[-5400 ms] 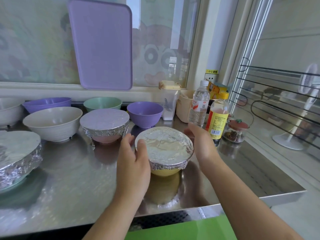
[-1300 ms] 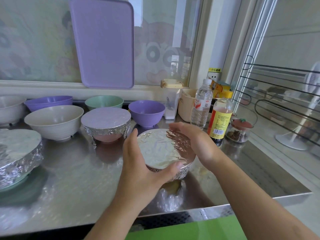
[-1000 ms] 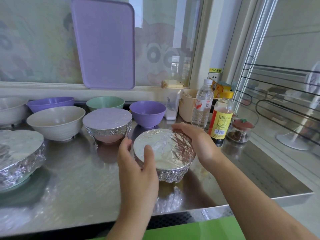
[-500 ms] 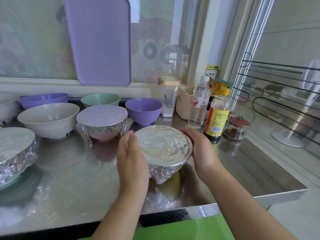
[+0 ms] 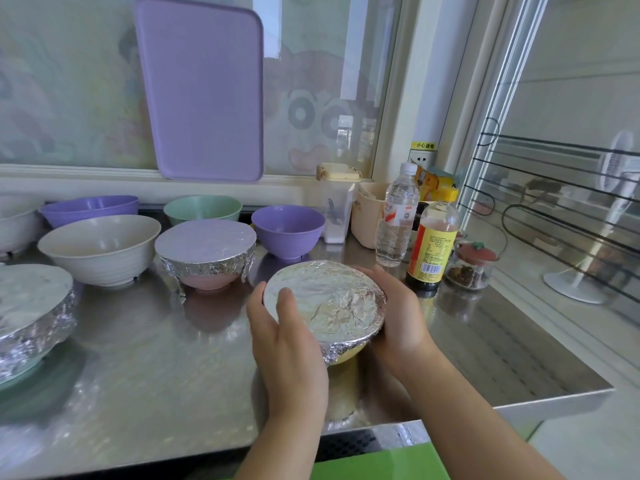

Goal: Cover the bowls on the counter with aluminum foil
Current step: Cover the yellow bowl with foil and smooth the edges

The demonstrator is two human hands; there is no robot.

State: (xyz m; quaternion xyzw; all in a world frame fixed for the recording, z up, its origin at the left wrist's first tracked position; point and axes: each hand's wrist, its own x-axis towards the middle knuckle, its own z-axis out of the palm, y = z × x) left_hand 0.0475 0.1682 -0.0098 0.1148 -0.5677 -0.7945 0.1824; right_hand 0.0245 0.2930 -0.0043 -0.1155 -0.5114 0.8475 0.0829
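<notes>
**Foil-capped yellow bowl held in both hands near the counter's front edge**

The yellow bowl (image 5: 343, 355) sits tilted between two hands over the steel counter (image 5: 138, 375), near its front edge and right of the middle. Aluminium foil (image 5: 325, 299) covers its mouth, crumpled down round the rim, with yellow wall showing below. The left hand (image 5: 287, 348) cups the near-left side, thumb lying on the foil top and fingers curled round the rim. The right hand (image 5: 398, 317) wraps the far-right side, fingers curved against the foil edge. Whether the bowl's foot touches the counter cannot be told.

Behind it toward the back edge stands a pink bowl (image 5: 206, 254), already foiled, and at the left edge a larger green-based foiled bowl (image 5: 31, 306). Uncovered bowls stand along the back: a cream ribbed bowl (image 5: 100, 247), a wide purple bowl (image 5: 90, 209), a green bowl (image 5: 202, 209), a small purple bowl (image 5: 287, 230) and a white bowl (image 5: 17, 220) cut by the frame.

At the back right corner stand a clear water bottle (image 5: 396, 216) with a red-and-white label, print too small to read, and a yellow-capped sauce bottle (image 5: 431, 244) whose yellow label carries small text and a barcode, unreadable. A yellow tag (image 5: 424, 146) above the wall socket shows Chinese characters, seemingly "小心触电". A purple tray (image 5: 204, 88) leans on the window.
</notes>
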